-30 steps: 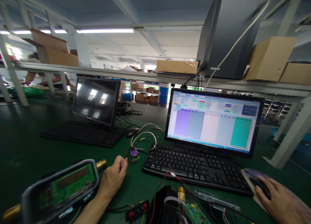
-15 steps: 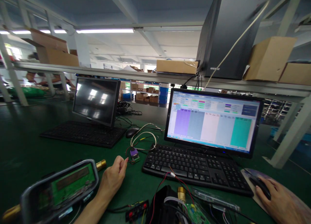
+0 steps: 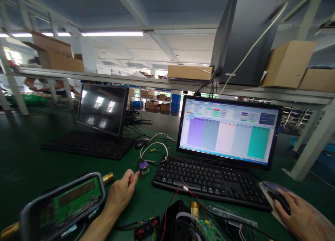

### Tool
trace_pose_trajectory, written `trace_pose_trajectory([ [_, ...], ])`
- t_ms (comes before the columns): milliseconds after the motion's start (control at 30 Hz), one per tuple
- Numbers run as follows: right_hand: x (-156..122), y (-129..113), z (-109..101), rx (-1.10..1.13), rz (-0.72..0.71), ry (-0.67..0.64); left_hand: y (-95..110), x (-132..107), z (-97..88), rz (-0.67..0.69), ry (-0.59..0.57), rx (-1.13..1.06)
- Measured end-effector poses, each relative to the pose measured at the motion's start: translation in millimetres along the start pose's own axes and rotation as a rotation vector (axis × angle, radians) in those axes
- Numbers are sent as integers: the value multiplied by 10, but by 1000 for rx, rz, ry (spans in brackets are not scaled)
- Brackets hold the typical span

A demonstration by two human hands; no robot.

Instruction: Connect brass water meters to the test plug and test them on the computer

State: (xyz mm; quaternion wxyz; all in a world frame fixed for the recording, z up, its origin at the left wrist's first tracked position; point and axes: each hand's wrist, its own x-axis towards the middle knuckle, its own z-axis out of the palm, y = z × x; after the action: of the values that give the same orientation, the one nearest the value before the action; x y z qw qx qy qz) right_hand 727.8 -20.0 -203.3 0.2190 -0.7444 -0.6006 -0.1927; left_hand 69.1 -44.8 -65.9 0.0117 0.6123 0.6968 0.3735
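My right hand (image 3: 300, 213) is wrapped over a black computer mouse (image 3: 279, 201) on a patterned mouse pad (image 3: 272, 188). My left hand (image 3: 123, 188) rests on the green tabletop in a loose fist, with nothing visible in it. Close to its fingertips lies a purple connector on a small green circuit board (image 3: 144, 167), with a looped white cable attached. Left of that hand sits a clear-faced meter housing (image 3: 75, 195) with a green board and brass end fittings. A lit monitor (image 3: 227, 133) stands behind a black keyboard (image 3: 209, 181), between my hands.
A dark monitor (image 3: 102, 106) and second keyboard (image 3: 89, 143) stand at left, with another mouse (image 3: 141, 142). In front lie a red-buttoned black switch block (image 3: 147, 227), wires and a brass fitting (image 3: 195, 209). The shelf (image 3: 146, 80) above bears a computer tower (image 3: 243, 38) and cardboard boxes.
The view has shifted very slightly. Both hands stay where they were, and the screen looks the same.
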Motion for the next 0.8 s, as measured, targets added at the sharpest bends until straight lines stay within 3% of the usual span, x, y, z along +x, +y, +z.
trace_pose_trajectory([
  [233, 25, -65, -90, -18, -41, 29, -81, 9, 63, 71, 7, 9],
  [800, 18, -38, -90, 3, -5, -30, 6, -18, 8, 38, -1, 5],
])
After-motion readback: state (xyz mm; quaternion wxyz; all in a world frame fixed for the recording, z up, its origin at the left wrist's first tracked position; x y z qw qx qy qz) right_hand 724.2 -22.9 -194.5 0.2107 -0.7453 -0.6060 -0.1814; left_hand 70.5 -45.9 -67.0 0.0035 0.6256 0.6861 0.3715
